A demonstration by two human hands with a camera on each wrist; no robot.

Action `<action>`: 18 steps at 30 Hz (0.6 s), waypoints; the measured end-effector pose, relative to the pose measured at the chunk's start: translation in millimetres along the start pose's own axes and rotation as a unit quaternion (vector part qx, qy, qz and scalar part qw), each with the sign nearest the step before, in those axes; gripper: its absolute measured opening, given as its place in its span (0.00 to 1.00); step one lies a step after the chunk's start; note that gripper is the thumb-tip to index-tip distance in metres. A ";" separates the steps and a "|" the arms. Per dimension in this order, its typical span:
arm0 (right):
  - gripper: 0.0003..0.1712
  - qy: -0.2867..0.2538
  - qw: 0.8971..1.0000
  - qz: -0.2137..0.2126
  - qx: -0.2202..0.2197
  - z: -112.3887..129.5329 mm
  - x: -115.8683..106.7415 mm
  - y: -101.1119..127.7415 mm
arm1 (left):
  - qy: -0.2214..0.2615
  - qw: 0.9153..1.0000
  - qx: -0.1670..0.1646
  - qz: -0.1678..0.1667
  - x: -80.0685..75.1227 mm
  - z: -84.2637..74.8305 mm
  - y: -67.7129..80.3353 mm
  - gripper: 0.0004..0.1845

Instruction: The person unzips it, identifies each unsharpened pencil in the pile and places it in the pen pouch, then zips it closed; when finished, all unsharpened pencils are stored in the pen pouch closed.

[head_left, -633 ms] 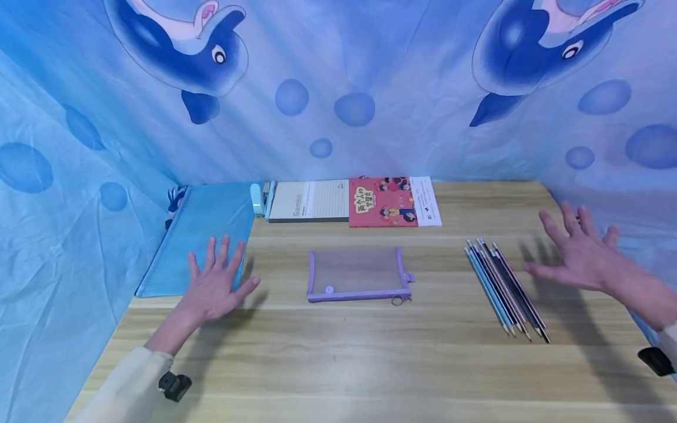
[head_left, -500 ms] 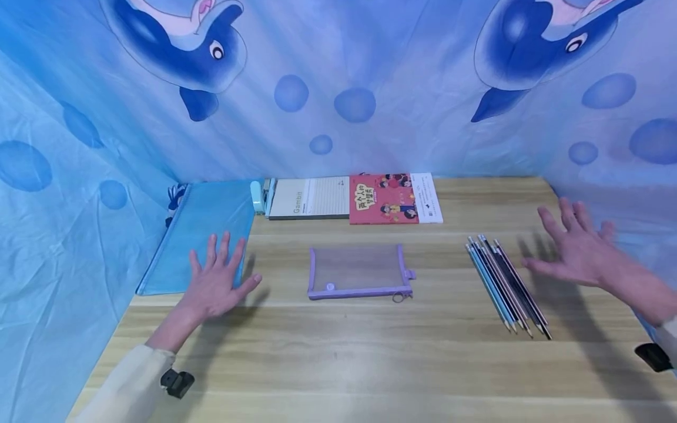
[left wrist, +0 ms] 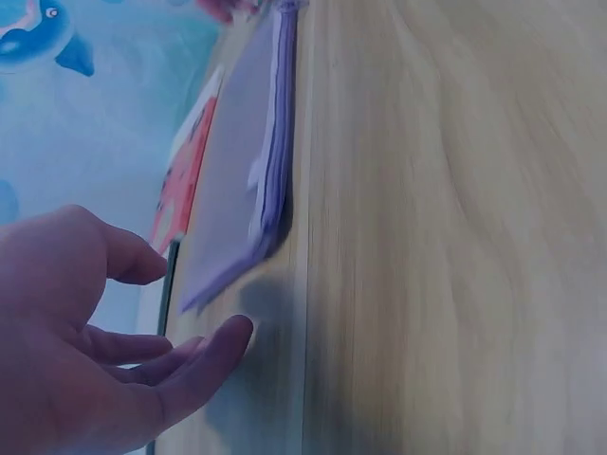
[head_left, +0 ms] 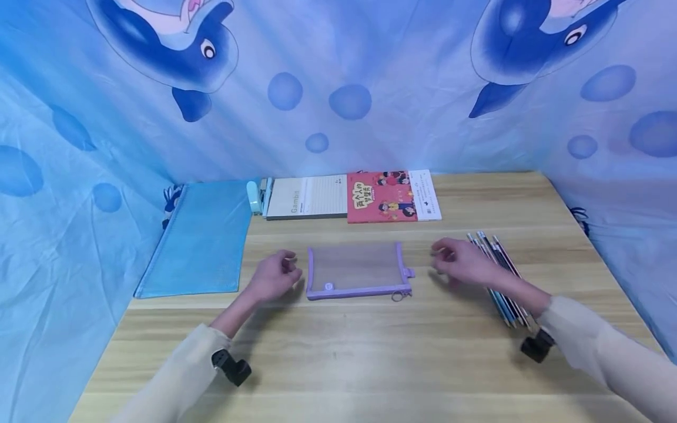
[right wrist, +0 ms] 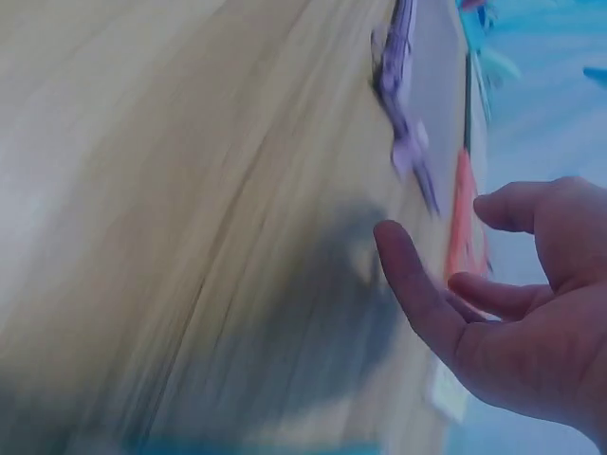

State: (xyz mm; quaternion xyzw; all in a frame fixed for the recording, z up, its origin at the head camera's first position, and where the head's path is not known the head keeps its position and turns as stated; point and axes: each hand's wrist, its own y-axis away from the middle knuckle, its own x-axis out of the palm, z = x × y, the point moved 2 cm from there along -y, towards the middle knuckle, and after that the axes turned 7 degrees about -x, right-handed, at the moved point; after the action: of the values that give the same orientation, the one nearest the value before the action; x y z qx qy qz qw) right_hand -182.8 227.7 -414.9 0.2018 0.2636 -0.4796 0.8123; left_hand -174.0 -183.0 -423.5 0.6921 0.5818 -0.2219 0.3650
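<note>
A flat purple-edged mesh pencil case (head_left: 353,267) with a zipper and a key ring lies mid-table, between both hands. Just off its left end is my left hand (head_left: 274,276), fingers loosely bent and holding nothing; the left wrist view shows a gap between thumb and fingers beside the case (left wrist: 232,161). My right hand (head_left: 465,261) hovers off the other end, its fingers bent with nothing between them. The right wrist view has the case's tab end (right wrist: 408,152) ahead of the fingertips. Several pencils (head_left: 498,254) lie under the right forearm, partly hidden by it.
At the left is a blue zip pouch (head_left: 195,241). Along the back edge stand a light-blue stapler-like item (head_left: 254,197), a notepad (head_left: 317,197) and a red booklet (head_left: 381,197). A blue dolphin-print sheet (head_left: 402,88) walls the table's back and sides.
Both hands have moved inward toward the pencil case, the left from over the blue pouch and the right across the pencils. Their spread fingers are now bent. The view has shifted slightly.
</note>
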 end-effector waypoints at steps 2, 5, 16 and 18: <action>0.28 -0.011 1.000 0.016 0.022 4.6 12.6 -12.7 | 0.004 1.000 -0.014 0.012 7.5 -4.3 -5.4 0.28; 0.32 0.004 0.999 0.029 0.044 11.4 22.9 -25.8 | 0.013 0.999 -0.024 0.024 16.1 -11.2 -10.1 0.30; 0.38 0.005 0.997 0.040 0.068 16.9 42.7 -43.3 | -0.001 0.999 -0.028 0.038 31.4 -22.4 -6.9 0.28; 0.37 -0.011 0.997 0.032 0.072 15.6 44.0 -44.1 | -0.003 0.999 -0.027 0.036 32.2 -22.7 -6.7 0.22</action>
State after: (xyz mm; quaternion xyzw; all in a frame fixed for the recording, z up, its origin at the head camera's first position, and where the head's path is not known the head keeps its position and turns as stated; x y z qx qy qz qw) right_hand -200.5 168.9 -433.4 0.2629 0.2128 -0.4731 0.8135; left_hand -176.0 -144.6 -434.3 0.7019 0.5612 -0.1947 0.3930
